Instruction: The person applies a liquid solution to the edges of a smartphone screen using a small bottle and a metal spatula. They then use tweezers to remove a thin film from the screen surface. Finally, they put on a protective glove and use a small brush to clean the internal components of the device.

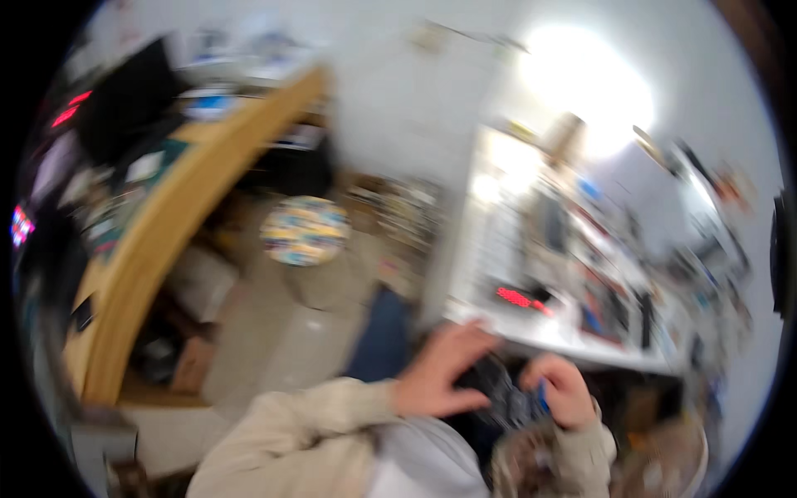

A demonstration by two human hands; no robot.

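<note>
The whole view is smeared by motion. My left hand (438,373) is open near the front edge of the white workbench, its thumb apart from its fingers and nothing seen in its grasp. My right hand (564,392) is closed, with a small blue thing (544,395) showing at its fingers; its kind is too blurred to tell. Between the two hands is a dark, glossy, partly see-through item (508,397), perhaps plastic. Whether either hand touches it cannot be made out.
A cluttered white workbench (515,330) stands ahead on the right, with red lit marks (515,296) near its front edge. A round patterned stool (305,231) stands on the floor. The wooden desk (178,224) on the left bears a dark monitor (137,100) and a phone (84,314).
</note>
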